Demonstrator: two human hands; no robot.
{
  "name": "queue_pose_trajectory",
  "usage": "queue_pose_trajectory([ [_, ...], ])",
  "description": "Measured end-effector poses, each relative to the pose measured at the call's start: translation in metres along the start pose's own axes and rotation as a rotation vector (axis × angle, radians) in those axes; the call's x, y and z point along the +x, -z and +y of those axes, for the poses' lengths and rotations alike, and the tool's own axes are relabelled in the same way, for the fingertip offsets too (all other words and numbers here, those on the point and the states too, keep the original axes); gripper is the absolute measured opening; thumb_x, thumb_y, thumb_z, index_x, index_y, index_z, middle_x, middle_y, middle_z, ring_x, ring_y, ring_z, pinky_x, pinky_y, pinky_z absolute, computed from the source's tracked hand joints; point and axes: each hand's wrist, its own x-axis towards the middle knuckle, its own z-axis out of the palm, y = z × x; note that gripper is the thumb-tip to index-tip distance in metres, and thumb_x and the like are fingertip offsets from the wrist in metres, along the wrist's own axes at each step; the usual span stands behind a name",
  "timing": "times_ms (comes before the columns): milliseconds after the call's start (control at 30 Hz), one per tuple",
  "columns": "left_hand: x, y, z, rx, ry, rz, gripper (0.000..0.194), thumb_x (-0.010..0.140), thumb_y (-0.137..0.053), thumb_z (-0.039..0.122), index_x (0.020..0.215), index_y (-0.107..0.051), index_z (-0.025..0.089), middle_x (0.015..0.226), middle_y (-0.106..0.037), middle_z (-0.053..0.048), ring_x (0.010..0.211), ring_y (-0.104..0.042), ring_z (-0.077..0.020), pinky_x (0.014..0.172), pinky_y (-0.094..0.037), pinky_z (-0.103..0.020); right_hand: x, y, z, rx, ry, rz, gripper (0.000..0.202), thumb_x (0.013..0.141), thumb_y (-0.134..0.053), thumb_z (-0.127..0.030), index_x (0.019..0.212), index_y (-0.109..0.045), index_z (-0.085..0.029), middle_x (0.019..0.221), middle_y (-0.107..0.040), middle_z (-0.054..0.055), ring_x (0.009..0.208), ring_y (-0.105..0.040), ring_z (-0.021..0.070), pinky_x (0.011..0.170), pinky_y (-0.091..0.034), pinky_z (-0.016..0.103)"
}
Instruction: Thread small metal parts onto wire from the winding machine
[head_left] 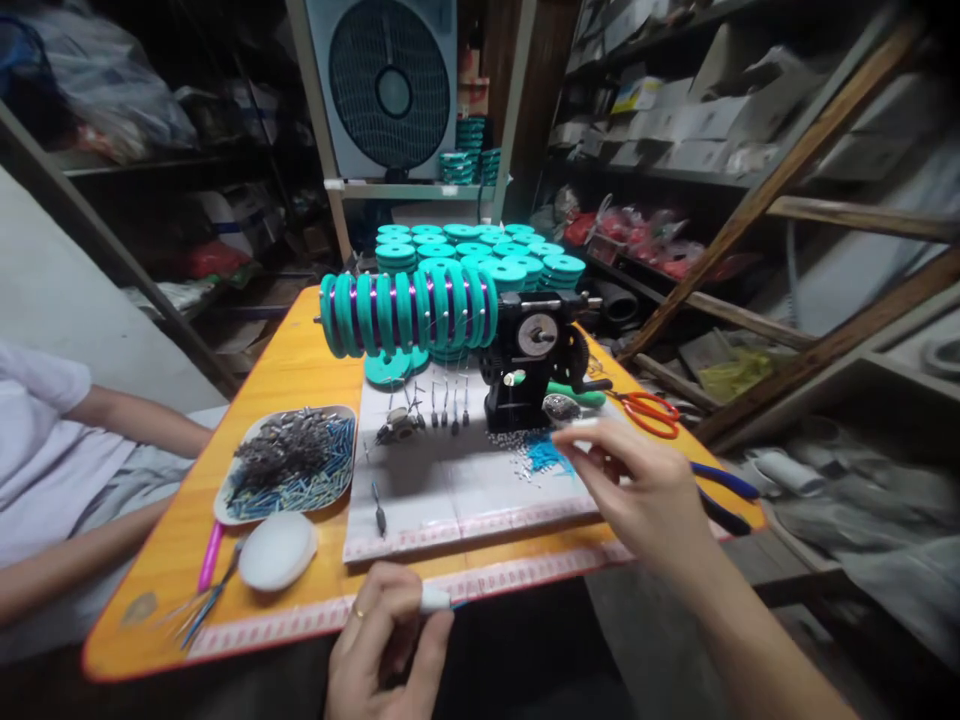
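Observation:
My left hand [390,645] is curled at the table's front edge, a white cover on its index finger. A thin blue piece [459,604] pokes out at its fingertips. My right hand [649,490], its index finger also capped in white, is pinched above a small pile of blue tube pieces [544,452]; whatever it holds is too small to make out. Small silvery beads [517,445] lie beside that pile. A row of teal spools [409,310] wound with purple line sits on the shaft of a black winding machine [525,350]. Thin lines with dark weights [444,418] hang below.
A tray [223,500] of dark weights and blue pieces stands left, near a white round lid [277,552]. Orange-handled scissors [652,413] and blue-handled pliers [724,482] lie right. Stacked teal spools [469,250] fill the back. Another person's arm [142,415] rests at left.

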Motion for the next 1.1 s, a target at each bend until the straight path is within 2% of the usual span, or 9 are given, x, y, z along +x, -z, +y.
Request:
queue_pose_trajectory([
  [67,-0.001,0.001,0.001,-0.017,0.033,-0.011,0.016,0.088,-0.068,0.029,0.076,-0.060,0.021,0.084,-0.055,0.000,0.060,-0.050,-0.0089,0.047,-0.038,-0.017,-0.026,-0.003,-0.024,0.374,-0.008,0.031,0.007,0.095,-0.063,-0.023,0.090,-0.068,-0.023,0.081,-0.072,0.001,0.064,-0.065,0.0145,0.056,-0.050,0.024],
  [133,-0.002,0.001,0.004,-0.035,0.058,-0.025,0.013,0.088,-0.067,0.026,0.077,-0.060,0.022,0.085,-0.053,0.000,0.065,-0.051,-0.0095,0.049,-0.038,-0.016,-0.051,-0.010,-0.045,0.579,-0.062,0.006,0.005,0.090,-0.071,-0.021,0.089,-0.068,-0.025,0.077,-0.072,-0.003,0.060,-0.065,0.0127,0.054,-0.051,0.022],
  [200,-0.004,0.001,0.007,-0.044,0.064,-0.028,0.012,0.088,-0.066,0.023,0.078,-0.061,0.022,0.086,-0.052,0.000,0.068,-0.052,-0.0100,0.051,-0.039,-0.016,-0.070,-0.018,-0.059,0.684,-0.131,0.007,0.008,0.087,-0.073,-0.020,0.089,-0.068,-0.026,0.078,-0.073,-0.003,0.060,-0.066,0.0128,0.053,-0.053,0.021],
  [300,-0.007,0.003,0.011,-0.033,0.042,-0.043,0.009,0.089,-0.066,0.020,0.081,-0.063,0.022,0.087,-0.053,0.001,0.069,-0.051,-0.0096,0.053,-0.040,-0.016,-0.085,-0.027,-0.070,0.764,-0.216,0.040,0.011,0.086,-0.074,-0.018,0.090,-0.069,-0.026,0.081,-0.074,-0.002,0.064,-0.070,0.0141,0.053,-0.055,0.021],
  [567,-0.006,0.016,0.006,0.046,-0.150,-0.165,0.010,0.089,-0.065,0.012,0.089,-0.062,0.022,0.088,-0.053,0.001,0.067,-0.053,-0.0083,0.052,-0.043,-0.014,-0.086,-0.024,-0.076,0.826,-0.220,0.041,0.017,0.084,-0.076,-0.014,0.092,-0.070,-0.028,0.082,-0.075,-0.003,0.069,-0.072,0.0135,0.060,-0.057,0.019],
  [733,-0.006,0.017,0.006,0.052,-0.172,-0.190,0.010,0.089,-0.065,0.012,0.091,-0.062,0.021,0.089,-0.053,0.000,0.071,-0.055,-0.0090,0.054,-0.045,-0.014,-0.088,-0.026,-0.077,0.873,-0.270,-0.004,0.017,0.084,-0.076,-0.016,0.092,-0.071,-0.029,0.082,-0.076,-0.004,0.066,-0.071,0.0124,0.060,-0.057,0.019],
  [833,-0.006,0.017,0.006,0.041,-0.169,-0.201,0.011,0.089,-0.064,0.011,0.092,-0.062,0.021,0.089,-0.053,-0.001,0.073,-0.055,-0.0099,0.056,-0.046,-0.014,-0.088,-0.026,-0.079,0.945,-0.318,-0.067,0.019,0.081,-0.079,-0.019,0.096,-0.075,-0.030,0.080,-0.077,-0.004,0.064,-0.070,0.0121,0.059,-0.056,0.019],
  [1000,-0.006,0.018,0.004,-0.022,-0.156,-0.253,0.010,0.089,-0.065,0.012,0.093,-0.063,0.022,0.090,-0.055,-0.002,0.075,-0.058,-0.0116,0.057,-0.049,-0.016,-0.083,-0.029,-0.080,1.163,-0.430,-0.238,0.006,0.077,-0.082,-0.021,0.080,-0.080,-0.025,0.070,-0.075,0.000,0.057,-0.064,0.0103,0.051,-0.050,0.017],
  [1100,-0.003,0.019,0.005,-0.048,-0.144,-0.320,0.011,0.088,-0.066,0.012,0.094,-0.065,0.022,0.088,-0.060,-0.003,0.075,-0.061,-0.0134,0.058,-0.050,-0.018,-0.080,-0.031,-0.079,1.232,-0.433,-0.275,0.003,0.078,-0.080,-0.020,0.079,-0.080,-0.023,0.071,-0.074,0.001,0.060,-0.064,0.0120,0.054,-0.051,0.019],
])
